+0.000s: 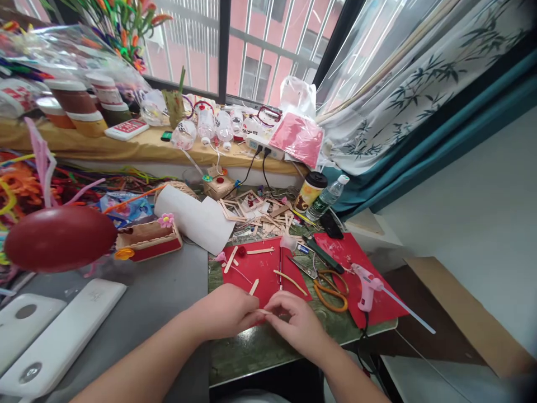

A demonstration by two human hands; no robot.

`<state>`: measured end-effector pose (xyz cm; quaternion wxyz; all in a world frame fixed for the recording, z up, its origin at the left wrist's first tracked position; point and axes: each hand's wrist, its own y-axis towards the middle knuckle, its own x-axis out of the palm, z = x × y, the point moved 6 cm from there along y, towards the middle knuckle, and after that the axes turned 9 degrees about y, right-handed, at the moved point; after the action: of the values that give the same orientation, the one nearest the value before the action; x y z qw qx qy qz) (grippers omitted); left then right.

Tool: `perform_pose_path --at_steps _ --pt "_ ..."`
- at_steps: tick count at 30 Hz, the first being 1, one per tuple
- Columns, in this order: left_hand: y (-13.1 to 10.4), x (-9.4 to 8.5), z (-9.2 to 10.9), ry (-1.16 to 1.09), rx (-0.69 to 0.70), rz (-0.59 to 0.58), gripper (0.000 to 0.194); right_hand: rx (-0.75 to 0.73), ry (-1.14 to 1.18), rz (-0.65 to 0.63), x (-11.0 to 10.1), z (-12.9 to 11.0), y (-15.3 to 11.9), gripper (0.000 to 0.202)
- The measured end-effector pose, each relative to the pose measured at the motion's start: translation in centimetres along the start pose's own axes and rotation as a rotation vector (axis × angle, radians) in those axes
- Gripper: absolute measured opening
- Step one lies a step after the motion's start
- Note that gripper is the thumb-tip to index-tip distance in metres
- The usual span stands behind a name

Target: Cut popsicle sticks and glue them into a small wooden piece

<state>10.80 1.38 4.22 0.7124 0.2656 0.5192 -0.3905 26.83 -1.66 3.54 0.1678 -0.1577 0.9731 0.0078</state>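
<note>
Close together at the front edge of a red sheet [268,263], my left hand [229,313] and my right hand [296,322] pinch a small pale wooden piece [263,312] between their fingertips. Most of that piece is hidden by the fingers. Just beyond my left hand lies a craft stick [254,286]. Further back on the sheet are another stick [230,259], one lying crosswise [260,251], a dark red flower [241,252] and a bent yellowish strip [290,281]. Orange-handled scissors [331,291] rest right of the sheet.
A pink glue gun [367,285] lies on a second red sheet [381,302] at the right. Behind are a pile of sticks [268,218], a bottle [329,196] and a cup [310,191]. Left are a white roll [193,218], a small box [149,240] and a red balloon [61,239].
</note>
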Motion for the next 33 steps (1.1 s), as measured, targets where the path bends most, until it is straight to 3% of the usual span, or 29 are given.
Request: perform_pose_path --at_steps 4,7,11,18,24,33 --pt "-0.2 -0.6 -1.8 0.064 -0.164 0.027 0.035 0.160 -0.064 0.146 -1.7 2.5 0.2 0.005" --pt "0.0 -0.2 -2.6 0.142 -0.206 -0.007 0.032 0.227 -0.166 0.184 -2.3 4.0 0.4 0.008" --pt "0.5 0.7 -2.3 0.155 -0.158 -0.056 0.018 0.111 -0.345 0.176 -2.0 3.3 0.5 0.012" --pt "0.7 0.7 -1.5 0.119 -0.067 -0.040 0.011 -0.037 -0.507 0.184 -1.3 2.2 0.0 0.009" --pt "0.7 0.7 -1.3 0.035 -0.012 -0.021 0.019 -0.060 -0.604 0.149 -0.9 3.0 0.4 0.010" --pt "0.7 0.8 -0.9 -0.068 0.047 -0.037 0.003 -0.047 -0.554 0.129 -1.0 3.2 0.7 0.012"
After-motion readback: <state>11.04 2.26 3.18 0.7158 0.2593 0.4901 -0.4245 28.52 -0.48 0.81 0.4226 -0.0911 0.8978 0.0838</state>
